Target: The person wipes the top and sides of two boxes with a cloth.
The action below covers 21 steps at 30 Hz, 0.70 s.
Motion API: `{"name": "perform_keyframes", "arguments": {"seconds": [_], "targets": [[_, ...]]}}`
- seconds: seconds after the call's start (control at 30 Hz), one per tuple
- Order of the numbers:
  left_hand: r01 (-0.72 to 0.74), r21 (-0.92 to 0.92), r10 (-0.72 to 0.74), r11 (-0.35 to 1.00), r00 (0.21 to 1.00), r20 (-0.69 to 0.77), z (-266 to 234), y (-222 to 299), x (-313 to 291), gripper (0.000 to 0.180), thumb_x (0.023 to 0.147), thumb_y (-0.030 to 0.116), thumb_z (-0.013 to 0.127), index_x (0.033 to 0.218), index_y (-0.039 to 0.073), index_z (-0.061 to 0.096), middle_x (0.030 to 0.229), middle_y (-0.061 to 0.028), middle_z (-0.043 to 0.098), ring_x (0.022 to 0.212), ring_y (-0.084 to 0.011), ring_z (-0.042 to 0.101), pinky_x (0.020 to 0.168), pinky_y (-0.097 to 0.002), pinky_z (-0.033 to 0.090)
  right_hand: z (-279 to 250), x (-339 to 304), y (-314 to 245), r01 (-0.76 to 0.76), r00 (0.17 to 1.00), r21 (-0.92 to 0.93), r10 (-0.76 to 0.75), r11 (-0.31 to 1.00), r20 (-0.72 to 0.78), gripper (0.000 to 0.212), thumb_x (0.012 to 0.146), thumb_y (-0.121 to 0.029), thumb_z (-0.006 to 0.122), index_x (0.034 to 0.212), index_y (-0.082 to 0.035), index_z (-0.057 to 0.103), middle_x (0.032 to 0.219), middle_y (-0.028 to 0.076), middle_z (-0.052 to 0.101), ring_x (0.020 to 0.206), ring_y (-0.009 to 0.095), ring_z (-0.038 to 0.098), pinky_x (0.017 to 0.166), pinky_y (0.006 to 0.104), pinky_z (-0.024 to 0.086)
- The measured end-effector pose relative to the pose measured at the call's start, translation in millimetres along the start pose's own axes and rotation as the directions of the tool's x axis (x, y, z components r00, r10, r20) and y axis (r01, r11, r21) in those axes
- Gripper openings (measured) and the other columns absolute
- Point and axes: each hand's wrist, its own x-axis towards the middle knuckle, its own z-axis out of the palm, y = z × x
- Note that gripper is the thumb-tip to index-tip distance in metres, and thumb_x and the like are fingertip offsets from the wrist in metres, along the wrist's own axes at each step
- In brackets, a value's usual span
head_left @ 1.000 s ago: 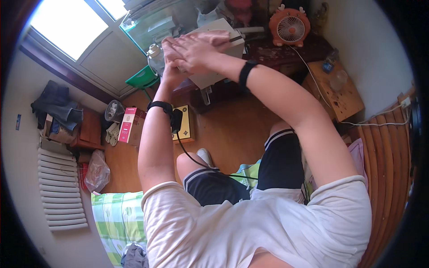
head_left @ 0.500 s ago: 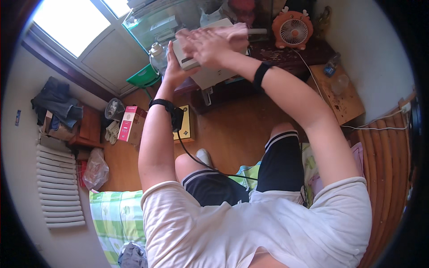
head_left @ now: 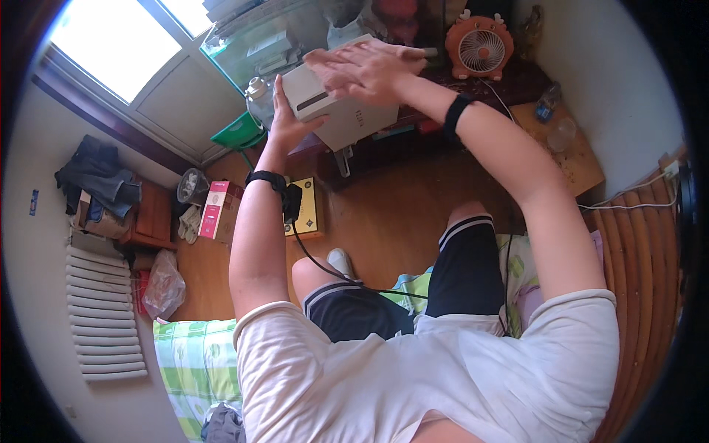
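Wooden floor [head_left: 399,210]: one yellow box [head_left: 307,203]. Beyond, at dark table [head_left: 508,87], one white box [head_left: 356,124]: left hand [head_left: 288,123], spread open, touches its corner; right hand [head_left: 375,72], nearly flat, presses one pink cloth [head_left: 410,56] on top. Farther, one orange fan [head_left: 480,49].

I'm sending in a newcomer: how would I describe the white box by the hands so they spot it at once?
From the bright window, go right to the glass tank; the white box is in front. The left hand is at its left end, the right hand over a pink cloth on top. Unlike the yellow box on the floor, it's white with a dark strip.
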Motion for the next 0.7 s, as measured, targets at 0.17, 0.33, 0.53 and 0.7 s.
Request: {"name": "perform_keyframes", "arguments": {"seconds": [0.17, 0.33, 0.53, 0.7], "targets": [[-0.052, 0.074, 0.052, 0.996, 0.999, 0.0, 5, 6, 4, 0.138, 0.06, 0.024, 0.092, 0.155, 0.006, -0.006, 0.15, -0.0245, 0.027, 0.139, -0.0338, 0.033, 0.114, -0.0411, 0.031, 2, -6, 9, -0.017, 1.0, -0.072, 0.015, 0.997, -0.028, 0.061, 0.095, -0.048, 0.043, 0.149, -0.02, 0.042, 0.153, 0.011, 0.041, 0.144, 0.032, 0.033, 0.121, 0.0459, 0.018], [-0.102, 0.137, 0.106, 0.985, 0.994, -0.019, 15, -13, 8, 0.126, 0.07, 0.023, 0.088, 0.156, 0.008, -0.003, 0.154, -0.0208, 0.026, 0.139, -0.0311, 0.033, 0.115, -0.0401, 0.03, 12, 22, -49, -0.044, 0.998, 0.098, 0.041, 0.994, 0.039, 0.06, 0.092, -0.04, 0.048, 0.148, -0.017, 0.044, 0.156, 0.014, 0.035, 0.145, 0.034, 0.03, 0.12, 0.0481, 0.02], [-0.243, 0.354, 0.22, 0.903, 0.97, 0.104, -5, -71, 5, 0.079, 0.087, 0.007, 0.065, 0.153, 0.005, 0.02, 0.158, -0.0114, 0.024, 0.144, -0.0263, 0.029, 0.12, -0.0367, 0.022, 22, 65, -105, 0.038, 0.999, 0.011, -0.037, 0.999, -0.036, 0.061, 0.094, -0.043, 0.047, 0.147, -0.015, 0.043, 0.156, 0.016, 0.033, 0.145, 0.036, 0.03, 0.119, 0.0505, 0.021], [0.004, -0.069, -0.003, 0.998, 1.0, 0.01, 19, -7, 3, 0.145, 0.052, 0.028, 0.095, 0.154, 0.004, -0.004, 0.154, -0.025, 0.022, 0.142, -0.035, 0.03, 0.116, -0.0398, 0.031, 21, 32, -23, -0.214, 0.974, 0.028, 0.211, 0.976, 0.086, 0.066, 0.097, -0.046, 0.042, 0.149, -0.005, 0.037, 0.155, 0.017, 0.035, 0.145, 0.036, 0.028, 0.119, 0.0511, 0.02]]}}
